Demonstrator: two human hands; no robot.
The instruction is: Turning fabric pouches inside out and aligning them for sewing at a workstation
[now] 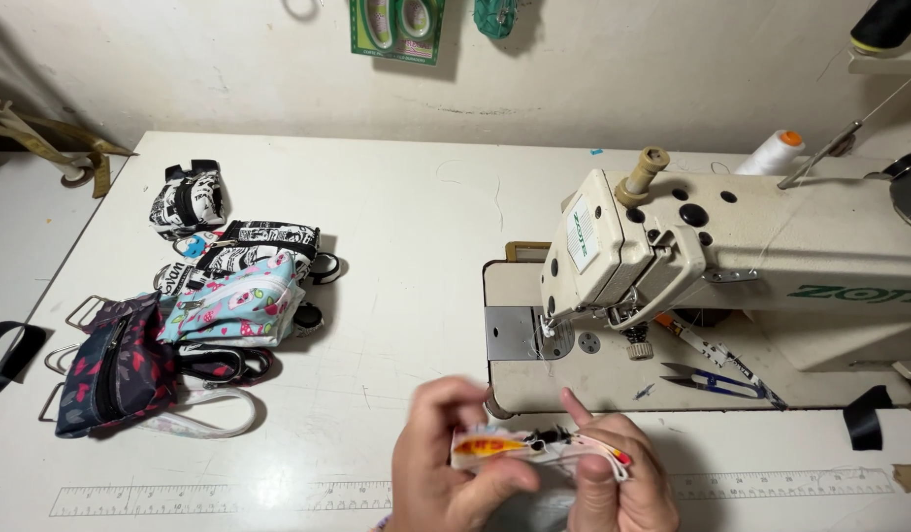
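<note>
Head view, steeply downward (close overhead)

a green blister package [397,28] hangs on the wall above the desk's far edge, rectangular, with oval shapes showing through its clear front. a second, teal packet [496,16] hangs just to its right, mostly cut off by the picture's top edge. on the sewing machine's head sits a small white upright label [582,232] with green marks.

Both hands' wrists are cut off by the bottom edge; the fingers hide most of the fabric piece [515,448].
</note>
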